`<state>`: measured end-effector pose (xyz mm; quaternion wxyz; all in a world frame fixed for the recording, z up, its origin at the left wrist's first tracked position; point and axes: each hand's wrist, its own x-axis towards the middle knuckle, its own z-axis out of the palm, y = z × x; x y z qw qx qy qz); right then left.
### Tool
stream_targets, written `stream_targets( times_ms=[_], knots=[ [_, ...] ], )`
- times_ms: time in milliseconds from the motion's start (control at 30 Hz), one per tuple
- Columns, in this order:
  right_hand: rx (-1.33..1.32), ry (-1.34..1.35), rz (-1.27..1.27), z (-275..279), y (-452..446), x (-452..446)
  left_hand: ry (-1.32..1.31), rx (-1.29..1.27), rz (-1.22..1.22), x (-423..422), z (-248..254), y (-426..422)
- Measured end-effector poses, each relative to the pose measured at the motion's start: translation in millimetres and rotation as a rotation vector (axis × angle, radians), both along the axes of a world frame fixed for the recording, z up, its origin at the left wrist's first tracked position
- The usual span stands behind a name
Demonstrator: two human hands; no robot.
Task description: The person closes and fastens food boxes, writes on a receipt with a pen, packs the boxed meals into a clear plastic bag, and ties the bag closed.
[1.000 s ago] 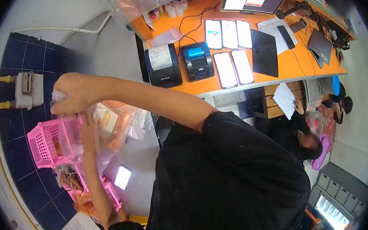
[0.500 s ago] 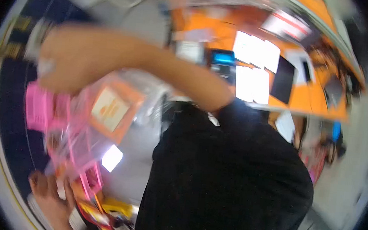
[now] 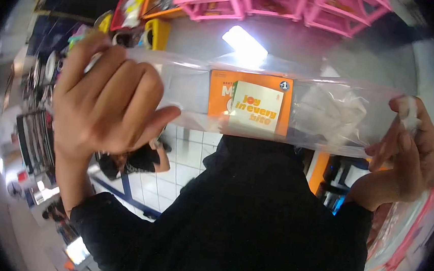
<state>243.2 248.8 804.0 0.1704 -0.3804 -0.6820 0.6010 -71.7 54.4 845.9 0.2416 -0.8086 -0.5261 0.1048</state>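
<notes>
A clear plastic bag [image 3: 331,111] is stretched sideways in front of my chest in the head view. My left hand [image 3: 110,94] is closed round its left end, with the thumb pointing right. At the right end, my right hand [image 3: 406,155] grips the gathered plastic between bent fingers. An orange box [image 3: 220,90] with white lettering shows at the middle of the bag. Over its front lies a smaller pale box [image 3: 256,109] marked "joy in every bite". Whether both boxes are inside the bag or behind the plastic, I cannot tell.
Several pink plastic baskets [image 3: 273,2] line the far side of the grey counter [image 3: 381,59]. A bright reflection glares on that counter. Red [image 3: 128,6] and yellow [image 3: 157,34] containers stand at upper left. A person [image 3: 133,162] is behind my left arm.
My view has swung round, bringing the boxes to the centre. Both hands now hold opposite ends of the plastic bag, which is drawn out straight between them.
</notes>
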Motion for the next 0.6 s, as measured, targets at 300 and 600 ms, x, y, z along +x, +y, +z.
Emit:
stream_targets(
  times_ms=[300,600],
  knots=[
    [-0.192,0.169,0.107,-30,-14,11,-0.175,0.085,0.04,10,-43,-33],
    [-0.094,0.019,0.075,0,-61,-41,-0.522,0.273,-0.262,-84,-77,-38]
  ],
)
